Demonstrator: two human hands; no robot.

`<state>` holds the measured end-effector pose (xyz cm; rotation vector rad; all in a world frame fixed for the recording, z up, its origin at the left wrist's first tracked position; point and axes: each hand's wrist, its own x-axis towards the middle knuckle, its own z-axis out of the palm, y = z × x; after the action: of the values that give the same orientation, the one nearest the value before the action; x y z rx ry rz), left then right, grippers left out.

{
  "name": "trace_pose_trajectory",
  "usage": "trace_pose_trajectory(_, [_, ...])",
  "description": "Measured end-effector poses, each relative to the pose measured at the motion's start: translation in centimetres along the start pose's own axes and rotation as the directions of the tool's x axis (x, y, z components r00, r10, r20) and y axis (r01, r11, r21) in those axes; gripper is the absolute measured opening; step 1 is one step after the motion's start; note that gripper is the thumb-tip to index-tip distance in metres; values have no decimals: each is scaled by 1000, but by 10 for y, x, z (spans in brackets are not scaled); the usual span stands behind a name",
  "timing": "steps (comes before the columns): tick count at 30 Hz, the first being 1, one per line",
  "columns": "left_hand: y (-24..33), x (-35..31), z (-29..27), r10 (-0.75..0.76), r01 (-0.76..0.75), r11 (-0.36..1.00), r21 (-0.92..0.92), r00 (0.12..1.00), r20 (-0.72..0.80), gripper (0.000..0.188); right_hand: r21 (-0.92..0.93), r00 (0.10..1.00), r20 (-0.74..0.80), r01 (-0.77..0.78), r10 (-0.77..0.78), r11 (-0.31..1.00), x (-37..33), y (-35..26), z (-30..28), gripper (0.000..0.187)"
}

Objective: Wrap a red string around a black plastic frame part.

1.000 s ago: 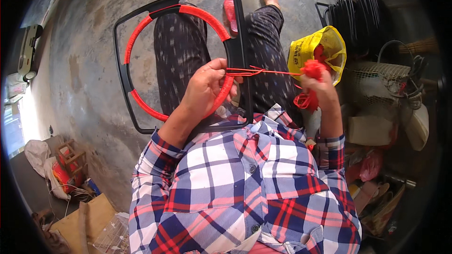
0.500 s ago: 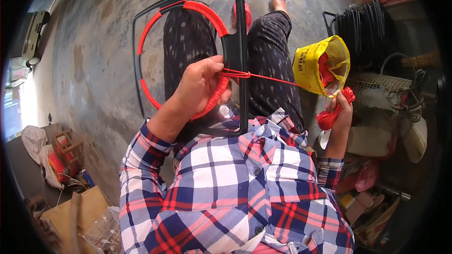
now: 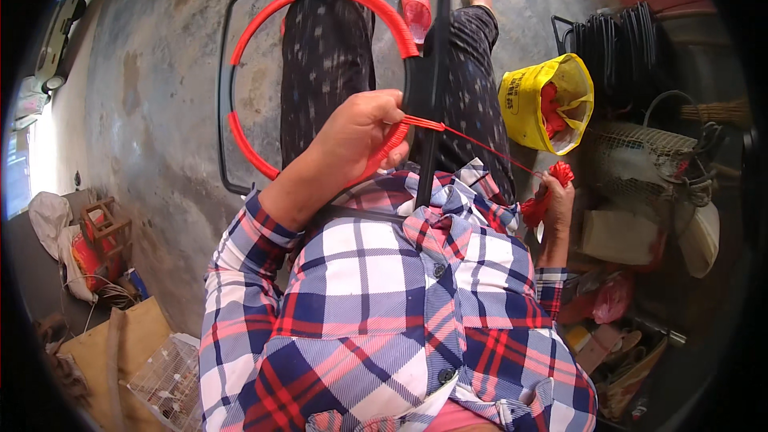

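Cord [image 3: 424, 122], red and taut, runs from the left hand [image 3: 360, 134] to the right hand [image 3: 558, 200]. The left is closed around a red-wrapped ring [image 3: 382, 12] in a black frame [image 3: 424, 84]; the right grips a red bundle [image 3: 562, 172] of cord. Beyond the right hand stands 1 yellow bag [image 3: 522, 104]; 1 red slipper [image 3: 416, 12] lies beyond the left.

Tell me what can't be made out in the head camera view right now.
All in the head view:
Part of the red-wrapped ring: covered by the left hand.
Part of the red cord bundle: covered by the right hand.
Whatever lies deepest in the yellow bag: hidden by its wall.
Right end of the white wire mesh: behind the plaid sleeve.
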<state>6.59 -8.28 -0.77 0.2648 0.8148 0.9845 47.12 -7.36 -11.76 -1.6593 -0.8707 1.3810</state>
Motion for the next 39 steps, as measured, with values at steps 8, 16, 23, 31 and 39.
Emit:
trace_pose_trajectory(8, [-11,25,3,-86,86,989,118,996,-6,25,-346,989,31,145,-143,927,35,-33,26,24])
trace_pose_trajectory(16, [-28,25,-3,195,-196,981,-3,979,-60,44,-281,317,653,945,-688,168,-16,-170,181,28])
trace_pose_trajectory(23, [-32,30,-5,501,-480,860,172,858,-112,36,-170,35,731,976,-681,-133,-4,-147,235,29])
trace_pose_trajectory(31, [-35,38,-15,71,-86,993,-77,981,-180,33,-387,390,706,912,-592,139,-7,-110,176,48])
trace_pose_trajectory(39, [-38,46,-28,41,-32,989,-141,998,57,33,-307,438,698,898,-567,315,-3,-99,177,37])
